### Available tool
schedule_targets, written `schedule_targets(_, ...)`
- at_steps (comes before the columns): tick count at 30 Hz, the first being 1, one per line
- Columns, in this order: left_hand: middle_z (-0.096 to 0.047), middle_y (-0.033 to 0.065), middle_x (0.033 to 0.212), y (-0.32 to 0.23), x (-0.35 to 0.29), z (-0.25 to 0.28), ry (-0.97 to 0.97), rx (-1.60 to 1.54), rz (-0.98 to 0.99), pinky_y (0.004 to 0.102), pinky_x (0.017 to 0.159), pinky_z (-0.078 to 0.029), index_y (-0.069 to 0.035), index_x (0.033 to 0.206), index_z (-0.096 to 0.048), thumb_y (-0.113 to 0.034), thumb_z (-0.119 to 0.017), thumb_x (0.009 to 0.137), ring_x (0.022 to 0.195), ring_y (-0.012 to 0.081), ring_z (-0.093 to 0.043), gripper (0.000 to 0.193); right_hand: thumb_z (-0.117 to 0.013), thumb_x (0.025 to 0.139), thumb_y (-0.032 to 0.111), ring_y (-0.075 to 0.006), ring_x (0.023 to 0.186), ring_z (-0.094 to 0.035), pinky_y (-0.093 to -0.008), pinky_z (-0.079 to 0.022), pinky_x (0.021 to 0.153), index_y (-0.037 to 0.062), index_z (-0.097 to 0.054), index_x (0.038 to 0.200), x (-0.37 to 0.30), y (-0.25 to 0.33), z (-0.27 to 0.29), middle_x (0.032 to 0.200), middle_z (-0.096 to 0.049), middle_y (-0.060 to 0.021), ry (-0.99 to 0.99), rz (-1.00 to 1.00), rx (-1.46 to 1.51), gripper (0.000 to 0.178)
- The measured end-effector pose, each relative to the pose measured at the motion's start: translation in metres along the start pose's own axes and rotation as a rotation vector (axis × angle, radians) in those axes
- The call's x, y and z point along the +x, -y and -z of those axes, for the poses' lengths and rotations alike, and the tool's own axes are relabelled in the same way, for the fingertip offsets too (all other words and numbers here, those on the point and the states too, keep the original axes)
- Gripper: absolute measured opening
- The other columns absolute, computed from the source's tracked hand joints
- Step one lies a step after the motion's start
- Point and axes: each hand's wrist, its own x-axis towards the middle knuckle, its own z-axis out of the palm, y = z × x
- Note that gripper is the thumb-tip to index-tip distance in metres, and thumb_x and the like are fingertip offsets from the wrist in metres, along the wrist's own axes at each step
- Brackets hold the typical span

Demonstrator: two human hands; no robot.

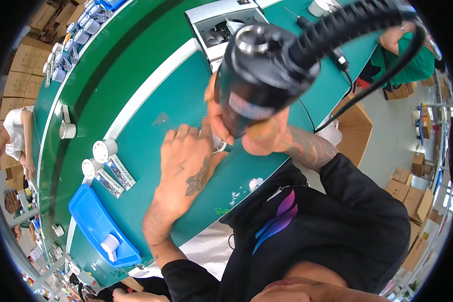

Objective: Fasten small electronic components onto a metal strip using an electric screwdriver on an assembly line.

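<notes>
Green surface [151, 118] here, and one person standing at its near edge, both hands busy. Right hand [272, 133] is wrapped round one fat black power tool [261, 75], with a ribbed cable [355, 25] curving off it toward the right. Left hand [186, 161] has its fingers bent around one small whitish part [219, 145], right below the tool and near the middle of the near edge; most of that part is covered, so I can't tell what it is or whether the tool touches it. Over by the far edge, left of the hands, I count two white round pieces [104, 150] and two printed flat pieces [121, 172] lying side by side. Closer to the left end there's one blue tray [103, 221], with one white piece [110, 243] in its near end. One white machine [219, 32] with an open top sits at the far edge, a jumble of dark parts inside, not countable from where I am. Toward the right end: one thin screwdriver [302, 21] and one more black tool [340, 61] with its own cord. One open cardboard box [356, 130] sits just past the near edge, on the right.
</notes>
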Motion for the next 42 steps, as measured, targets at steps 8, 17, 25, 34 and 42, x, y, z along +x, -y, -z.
schedule_targets(8, -0.067, 0.0103, 0.104, -0.005, -0.012, 0.007, -0.038, -0.073, 0.116, 0.0421, 0.087, -0.046, -0.01, 0.109, -0.069, -0.024, -0.084, 0.075, 0.098, 0.0315, -0.062, 0.039, -0.077, 0.084, 0.054, -0.0135, 0.071, -0.063, -0.0305, -0.051, 0.062, -0.0047, -0.05, 0.12, -0.004, -0.014, 0.006, 0.082, -0.066, -0.0098, 0.193, 0.155, -0.017, 0.074)
schedule_targets(17, -0.071, 0.0157, 0.098, 0.032, -0.022, 0.05, 0.355, -0.25, 0.32, 0.0435, 0.086, -0.052, -0.007, 0.117, -0.069, -0.033, -0.079, 0.079, 0.097, 0.0345, -0.067, 0.047, -0.047, 0.087, 0.08, -0.0157, 0.041, -0.048, -0.0317, -0.04, 0.034, 0.0076, -0.048, 0.117, 0.033, 0.047, 0.071, 0.067, -0.053, -0.0078, 0.044, 0.085, 0.887, 0.079)
schedule_targets(25, -0.07, 0.0038, 0.069, 0.218, 0.081, 0.056, 0.064, 0.015, 0.951, 0.041, 0.085, -0.048, -0.014, 0.107, -0.073, -0.072, -0.061, 0.079, 0.089, 0.0212, -0.071, 0.065, -0.036, 0.098, 0.07, -0.0098, 0.042, -0.036, -0.0264, -0.037, 0.04, 0.0042, -0.049, 0.121, 0.038, 0.032, 0.134, 0.065, -0.041, -0.0011, -0.074, 0.183, 0.731, 0.071)
schedule_targets(34, -0.057, 0.0245, 0.137, 0.303, 0.055, 0.06, 0.22, 0.019, 1.0, 0.0434, 0.109, -0.038, 0.0, 0.142, -0.048, -0.081, -0.061, 0.071, 0.131, 0.0316, -0.054, 0.11, -0.033, 0.1, 0.066, -0.0099, 0.044, -0.037, -0.0255, -0.037, 0.041, 0.0017, -0.047, 0.124, 0.045, 0.031, 0.131, 0.067, -0.04, -0.0015, -0.104, 0.16, 0.75, 0.071)
schedule_targets(42, -0.064, 0.0179, 0.13, 0.2, -0.036, 0.073, 0.61, 0.159, 0.768, 0.0416, 0.111, -0.033, -0.01, 0.129, -0.065, -0.06, -0.076, 0.071, 0.123, 0.027, -0.059, 0.077, -0.036, 0.1, 0.065, -0.0101, 0.046, -0.04, -0.0251, -0.038, 0.042, 0.0019, -0.044, 0.128, 0.04, 0.043, 0.144, 0.068, -0.041, -0.0012, 0.048, 0.165, 0.733, 0.069)
